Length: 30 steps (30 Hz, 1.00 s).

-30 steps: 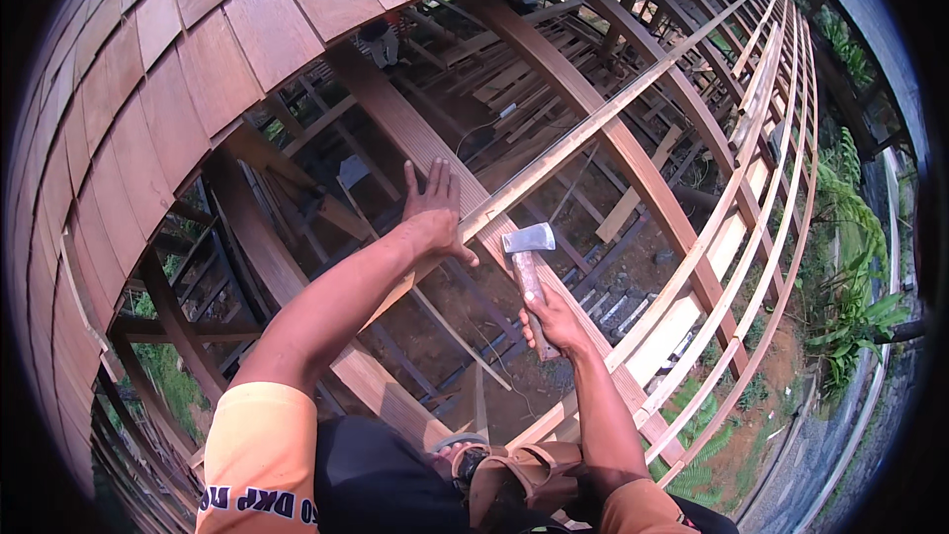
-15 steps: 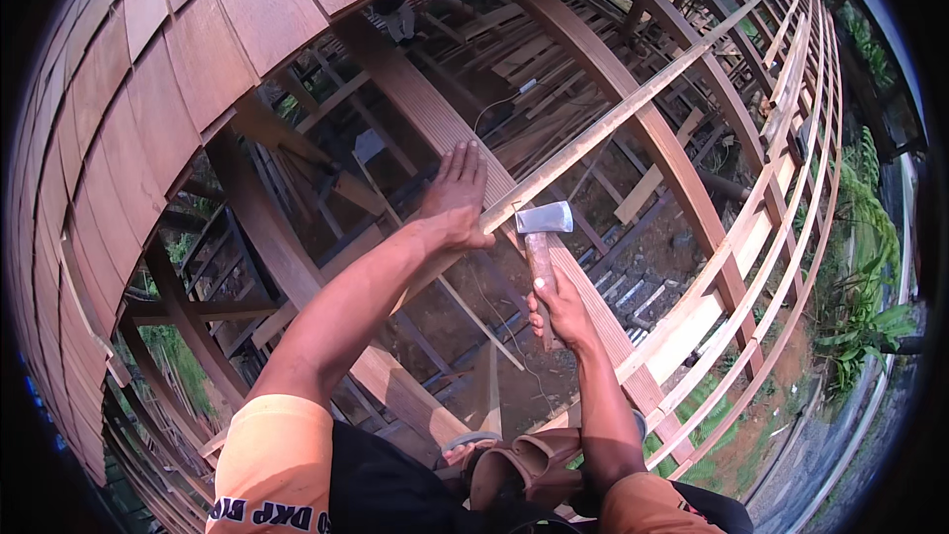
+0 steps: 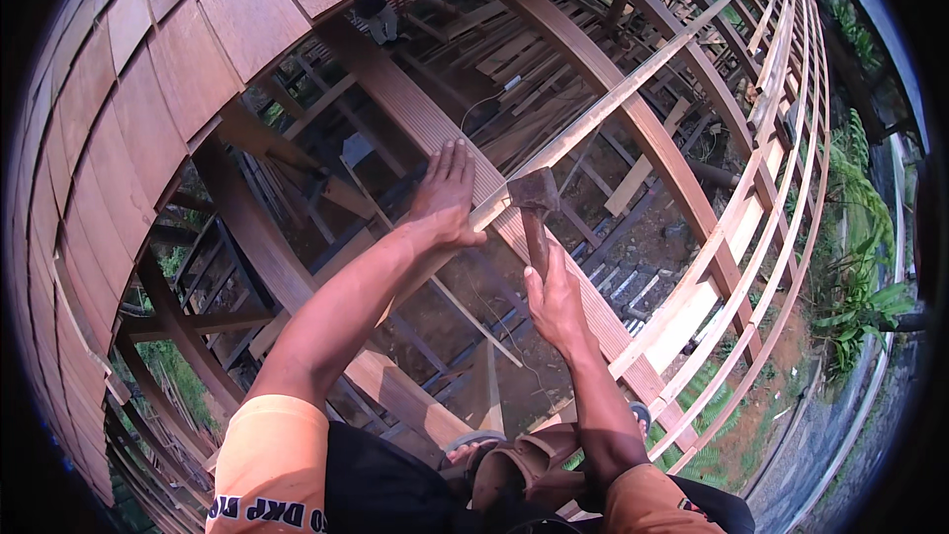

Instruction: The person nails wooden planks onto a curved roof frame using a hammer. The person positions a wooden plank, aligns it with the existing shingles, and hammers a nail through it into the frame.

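My left hand (image 3: pixel 442 196) lies with fingers stretched out on a broad brown rafter (image 3: pixel 395 89). Its palm and thumb rest against a thin wooden batten (image 3: pixel 583 127) that crosses the rafter. My right hand (image 3: pixel 559 305) is closed around the wooden handle of a hatchet (image 3: pixel 535 190). The dark, worn head of the hatchet is right beside the batten where it crosses the rafter, just right of my left thumb. Whether the head touches the wood, I cannot tell. The head hides part of the crossing.
Overlapping wooden shingles (image 3: pixel 198 59) cover the upper left. Between the curved rafters, open gaps show stacked boards and ground far below. Several long battens (image 3: pixel 791 227) curve along the right edge. My sandalled foot (image 3: pixel 474 445) is at the bottom. Another person (image 3: pixel 381 20) stands below, far off.
The hatchet has turned in my right hand, from its shiny blade side showing to its dark head, and moved slightly up and left. My left hand stays on the wood; the view shifts slightly.
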Each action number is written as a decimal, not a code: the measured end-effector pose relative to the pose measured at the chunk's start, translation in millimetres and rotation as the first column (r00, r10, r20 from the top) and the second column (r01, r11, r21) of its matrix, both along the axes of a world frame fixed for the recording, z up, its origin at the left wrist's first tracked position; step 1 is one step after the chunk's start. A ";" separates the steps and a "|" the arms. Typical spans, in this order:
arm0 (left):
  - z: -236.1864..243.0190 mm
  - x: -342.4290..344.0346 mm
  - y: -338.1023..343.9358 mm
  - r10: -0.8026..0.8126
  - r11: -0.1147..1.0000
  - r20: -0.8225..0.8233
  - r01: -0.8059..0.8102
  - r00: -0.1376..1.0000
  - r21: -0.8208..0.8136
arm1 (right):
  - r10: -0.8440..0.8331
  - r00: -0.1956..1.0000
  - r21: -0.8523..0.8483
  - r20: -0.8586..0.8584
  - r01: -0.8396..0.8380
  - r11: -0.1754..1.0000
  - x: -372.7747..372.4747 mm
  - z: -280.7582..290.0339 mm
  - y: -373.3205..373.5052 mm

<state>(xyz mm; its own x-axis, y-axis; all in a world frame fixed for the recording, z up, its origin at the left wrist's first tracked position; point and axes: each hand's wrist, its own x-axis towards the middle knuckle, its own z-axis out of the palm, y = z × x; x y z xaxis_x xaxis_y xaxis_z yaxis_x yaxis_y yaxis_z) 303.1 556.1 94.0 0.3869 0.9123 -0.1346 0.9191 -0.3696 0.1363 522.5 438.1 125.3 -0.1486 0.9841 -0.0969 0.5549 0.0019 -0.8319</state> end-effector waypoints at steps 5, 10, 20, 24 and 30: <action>0.9 -2.1 -4.4 0.011 1.000 -0.041 -0.011 0.999 0.003 | -0.105 0.752 0.310 -0.651 0.390 0.867 1.0 38.8 -10.3; 5.7 4.0 2.4 -0.001 1.000 -0.031 0.001 1.000 -0.001 | -0.069 0.702 0.337 -0.709 0.423 0.841 -5.2 -0.5 -18.7; -0.2 -2.5 -2.3 -0.016 1.000 -0.015 0.016 1.000 0.017 | -0.031 0.746 0.437 -0.665 0.422 0.794 3.6 44.3 -3.1; -2.6 0.8 0.0 -0.028 0.999 0.018 0.027 0.999 0.035 | -0.063 0.889 0.448 -0.453 0.288 0.847 -2.9 -3.2 -5.9; -3.7 -2.6 -0.1 -0.043 0.999 -0.004 0.043 0.999 0.029 | -0.146 0.984 0.233 -0.102 0.166 0.958 7.2 16.5 -0.5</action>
<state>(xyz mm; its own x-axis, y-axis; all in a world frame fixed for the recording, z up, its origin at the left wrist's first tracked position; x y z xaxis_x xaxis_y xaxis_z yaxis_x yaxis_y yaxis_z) 300.5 556.0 90.2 0.4252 0.8985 -0.1095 0.9028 -0.4124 0.1217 529.7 437.6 141.8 0.0109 0.9885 0.1505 0.4931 0.1256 -0.8608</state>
